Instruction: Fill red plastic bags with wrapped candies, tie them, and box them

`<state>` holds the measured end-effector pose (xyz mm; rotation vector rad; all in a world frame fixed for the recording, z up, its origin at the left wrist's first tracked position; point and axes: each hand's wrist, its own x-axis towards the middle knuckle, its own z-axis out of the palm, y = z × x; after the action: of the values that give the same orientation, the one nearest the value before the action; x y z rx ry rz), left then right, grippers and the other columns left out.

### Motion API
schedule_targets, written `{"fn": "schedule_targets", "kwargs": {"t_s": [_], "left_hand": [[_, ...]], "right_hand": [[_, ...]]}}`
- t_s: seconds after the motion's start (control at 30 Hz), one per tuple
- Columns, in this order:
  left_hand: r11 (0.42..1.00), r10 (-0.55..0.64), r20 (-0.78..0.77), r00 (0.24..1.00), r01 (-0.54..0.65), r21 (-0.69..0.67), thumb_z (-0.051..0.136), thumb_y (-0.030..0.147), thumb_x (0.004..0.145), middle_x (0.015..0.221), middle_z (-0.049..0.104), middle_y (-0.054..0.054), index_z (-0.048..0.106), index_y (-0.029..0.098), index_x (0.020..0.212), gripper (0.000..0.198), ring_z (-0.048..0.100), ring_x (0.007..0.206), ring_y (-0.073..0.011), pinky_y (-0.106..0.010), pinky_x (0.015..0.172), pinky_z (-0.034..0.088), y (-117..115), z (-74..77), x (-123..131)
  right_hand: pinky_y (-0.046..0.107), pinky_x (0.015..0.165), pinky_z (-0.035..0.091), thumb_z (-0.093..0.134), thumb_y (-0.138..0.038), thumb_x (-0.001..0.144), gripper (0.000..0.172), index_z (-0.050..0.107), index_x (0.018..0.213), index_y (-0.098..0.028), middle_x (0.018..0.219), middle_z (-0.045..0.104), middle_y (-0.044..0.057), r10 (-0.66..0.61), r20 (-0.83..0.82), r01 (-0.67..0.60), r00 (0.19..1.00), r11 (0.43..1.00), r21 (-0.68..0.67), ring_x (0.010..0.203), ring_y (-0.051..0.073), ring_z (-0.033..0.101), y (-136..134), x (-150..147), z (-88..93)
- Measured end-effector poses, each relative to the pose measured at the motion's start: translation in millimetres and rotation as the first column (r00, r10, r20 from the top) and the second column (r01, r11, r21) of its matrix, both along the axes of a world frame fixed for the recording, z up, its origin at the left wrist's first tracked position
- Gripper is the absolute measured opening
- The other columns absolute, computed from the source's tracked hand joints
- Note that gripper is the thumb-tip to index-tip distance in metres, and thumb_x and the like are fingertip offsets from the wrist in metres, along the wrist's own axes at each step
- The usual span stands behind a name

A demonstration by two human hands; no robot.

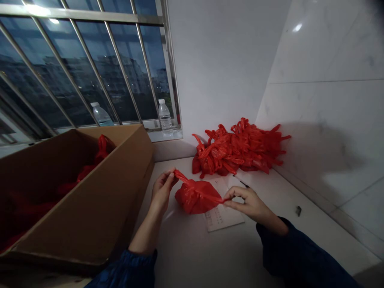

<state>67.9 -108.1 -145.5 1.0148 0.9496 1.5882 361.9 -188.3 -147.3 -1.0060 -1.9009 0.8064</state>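
Between my left hand [162,190] and my right hand [244,203] is a bunched red plastic bag [195,197]. My left fingers pinch one long strip of it, and my right thumb and fingers pinch the other. Below the bag lies a printed white sheet of paper [223,219], partly covered by it. A heap of red plastic bags [237,150] sits against the wall beyond my hands. More red bags [90,166] lie in an open cardboard box [87,216] to my left, their lower part in shadow.
The box stands at the left edge of the white counter [195,256], close to my left forearm. A black pen [244,184] and a small dark object [298,211] lie on the counter. Tiled wall rises right; two plastic water bottles [165,118] stand on the barred window's sill.
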Motion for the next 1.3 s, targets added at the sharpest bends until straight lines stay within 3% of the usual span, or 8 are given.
{"fn": "schedule_targets", "kwargs": {"t_s": [0.1,0.2,0.37,0.47,0.6,0.87,1.1,1.3], "left_hand": [[1.000,0.019,-0.239,0.971,-0.016,0.013,0.071,0.054,0.079,0.129,0.063,-0.014,0.047,0.023,0.140,0.072,0.062,0.116,-0.0242,-0.047,0.107,0.042,-12.6,-12.9,-10.3],[0.999,0.033,-0.521,0.853,-0.025,0.021,0.053,0.061,0.090,0.150,0.045,-0.017,0.038,0.024,0.148,0.070,0.041,0.140,-0.0288,-0.052,0.118,0.026,-38.4,-34.5,-27.2],[0.960,-0.099,-0.807,0.582,0.269,0.077,0.047,0.061,0.092,0.158,0.033,-0.015,0.037,0.023,0.151,0.070,0.023,0.149,-0.0337,-0.054,0.122,0.017,-73.5,-61.9,-31.6],[0.901,0.006,-0.918,0.397,0.396,0.177,0.055,0.060,0.089,0.159,0.032,-0.015,0.029,0.022,0.155,0.080,0.024,0.149,-0.0343,-0.054,0.122,0.018,-59.9,-60.3,-11.7],[0.939,0.101,-0.933,0.345,0.277,0.204,0.036,0.046,0.101,0.155,0.040,-0.014,0.040,0.018,0.149,0.055,0.031,0.146,-0.0276,-0.050,0.121,0.024,-21.2,-60.9,13.3],[0.960,0.051,-0.993,0.103,0.270,0.078,0.030,0.045,0.103,0.158,0.036,-0.010,0.038,0.023,0.151,0.053,0.026,0.149,-0.0257,-0.054,0.122,0.017,-8.3,-100.8,13.1],[0.963,0.022,-0.996,0.087,0.266,0.045,0.034,0.044,0.102,0.150,0.048,-0.012,0.049,0.019,0.143,0.050,0.037,0.144,-0.0273,-0.055,0.121,0.019,-4.8,-109.6,15.3],[0.962,0.051,-0.982,0.183,0.256,0.098,0.041,0.041,0.100,0.144,0.055,-0.011,0.056,0.021,0.135,0.043,0.046,0.137,-0.0287,-0.057,0.118,0.025,-2.2,-111.6,14.6]], "right_hand": [[0.040,0.094,0.053,0.053,-0.040,0.096,0.030,0.062,0.120,-0.022,0.117,0.069,0.010,-0.056,-0.020,0.056,0.998,0.998,0.008,0.110,0.023,0.066,13.1,12.0,-14.6],[0.052,0.111,0.040,0.057,-0.042,0.093,0.057,0.044,0.144,-0.023,0.146,0.050,0.015,-0.186,0.192,0.146,0.964,0.968,0.204,0.135,0.029,0.048,12.3,7.0,-31.9],[0.061,0.121,0.018,0.066,-0.058,0.081,0.108,0.007,0.159,-0.012,0.162,0.021,0.021,-0.088,0.471,-0.144,0.878,0.888,0.436,0.149,0.039,0.018,-2.9,-50.8,-49.9],[0.058,0.121,0.019,0.059,-0.049,0.090,0.094,0.008,0.158,-0.009,0.159,0.027,0.022,-0.110,0.471,-0.127,0.875,0.888,0.442,0.149,0.034,0.023,15.7,-81.5,-53.0],[0.054,0.118,0.029,0.045,-0.040,0.099,0.064,0.027,0.154,-0.012,0.149,0.048,0.019,-0.196,0.439,0.066,0.877,0.954,0.294,0.140,0.029,0.043,59.2,-91.1,-63.8],[0.055,0.119,0.026,0.043,-0.044,0.099,0.066,0.030,0.153,-0.008,0.157,0.034,0.019,-0.247,0.534,0.028,0.809,0.923,0.383,0.146,0.030,0.031,71.7,-83.3,-115.4],[0.052,0.119,0.027,0.046,-0.047,0.098,0.061,0.043,0.147,-0.010,0.149,0.048,0.017,-0.314,0.525,0.036,0.791,0.880,0.473,0.141,0.029,0.041,81.9,-86.7,-147.4],[0.052,0.115,0.031,0.051,-0.042,0.096,0.054,0.050,0.142,-0.014,0.142,0.055,0.016,-0.327,0.444,0.074,0.834,0.864,0.498,0.134,0.029,0.048,77.1,-87.3,-136.7]]}}
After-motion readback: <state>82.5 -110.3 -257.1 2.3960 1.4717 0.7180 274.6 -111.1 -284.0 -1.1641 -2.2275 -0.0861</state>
